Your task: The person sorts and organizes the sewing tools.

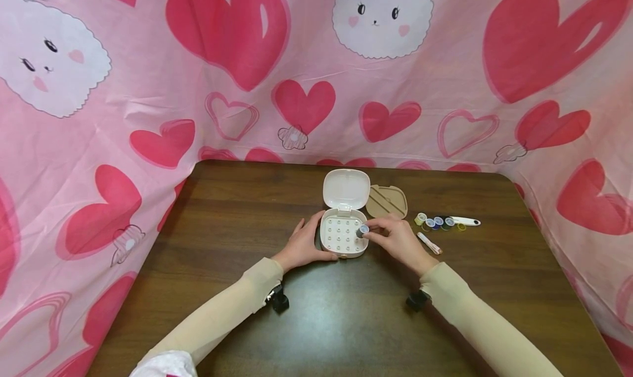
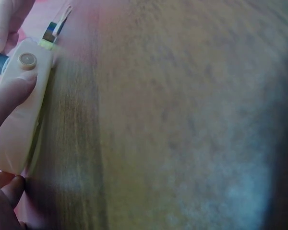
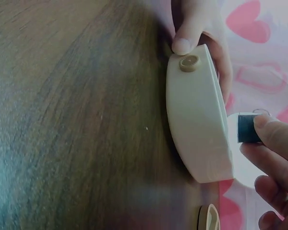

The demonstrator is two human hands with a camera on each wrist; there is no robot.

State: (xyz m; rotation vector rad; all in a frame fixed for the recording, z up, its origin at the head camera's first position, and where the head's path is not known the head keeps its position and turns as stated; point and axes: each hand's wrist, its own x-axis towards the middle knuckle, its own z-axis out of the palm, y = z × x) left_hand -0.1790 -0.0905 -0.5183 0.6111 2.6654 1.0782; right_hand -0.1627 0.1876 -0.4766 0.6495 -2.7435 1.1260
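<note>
A cream sewing box [image 1: 341, 253] stands on the table, its lid [image 1: 346, 188] raised at the back and rows of small pegs inside. My left hand [image 1: 307, 246] grips the box's left side, with the thumb on the front wall beside a round tan button [image 2: 27, 60]. Over the right part of the pegs, my right hand [image 1: 398, 240] pinches a dark thread spool [image 3: 247, 128] between thumb and fingers. In the right wrist view the spool is held just beyond the box rim. The pegs in sight carry no spools.
Behind my right hand lies a tan tray [image 1: 388, 202] with a diagonal bar. Further right are several thread spools [image 1: 421, 219] in a row and a slim white-handled tool [image 1: 467, 221]. A small narrow white item [image 1: 429, 243] lies in front of them. Patterned pink cloth [image 1: 306, 47] surrounds the table.
</note>
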